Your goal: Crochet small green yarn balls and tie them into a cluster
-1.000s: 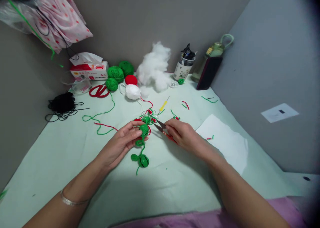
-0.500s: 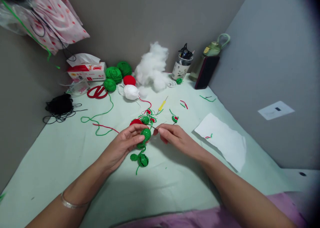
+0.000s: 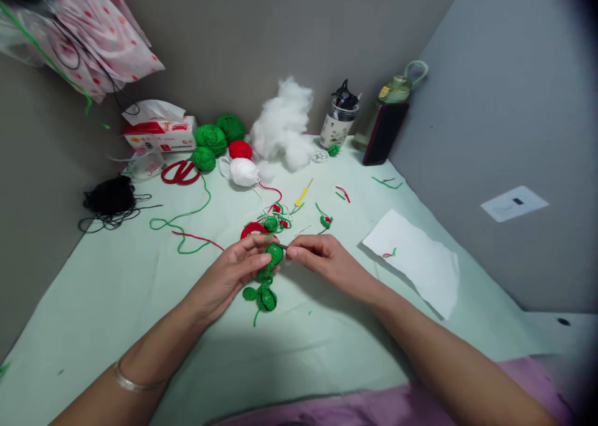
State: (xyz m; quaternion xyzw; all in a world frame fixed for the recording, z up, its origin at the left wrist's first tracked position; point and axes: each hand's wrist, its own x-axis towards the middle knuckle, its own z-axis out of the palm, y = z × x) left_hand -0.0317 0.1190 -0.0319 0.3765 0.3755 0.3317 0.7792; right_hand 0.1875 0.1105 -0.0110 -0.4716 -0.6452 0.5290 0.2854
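My left hand (image 3: 243, 265) is closed around a green crocheted piece (image 3: 273, 253), rounded and ball-like, at the middle of the table. Below the fingers hang a green cord, a second rounded green crocheted part (image 3: 267, 299) with a dark line on it, and a small green disc (image 3: 249, 294). Between the thumb and fingers of my right hand (image 3: 317, 255) is a thin dark tool (image 3: 281, 246), whose tip meets the upper edge of the green piece. Whether it is tweezers or a hook I cannot tell. Red crocheted work (image 3: 252, 228) lies just beyond my left fingers.
Green yarn balls (image 3: 211, 139), a white yarn ball (image 3: 243, 172), red-handled scissors (image 3: 180, 172) and white stuffing (image 3: 283, 124) stand at the back. A yellow-handled hook (image 3: 303, 195) lies beyond my hands. To the right is white paper (image 3: 411, 264); black yarn (image 3: 109, 195) is at left.
My right hand has moved slightly left and down, bringing the dark tool's tip against the green piece. My left hand keeps its hold, almost unmoved.
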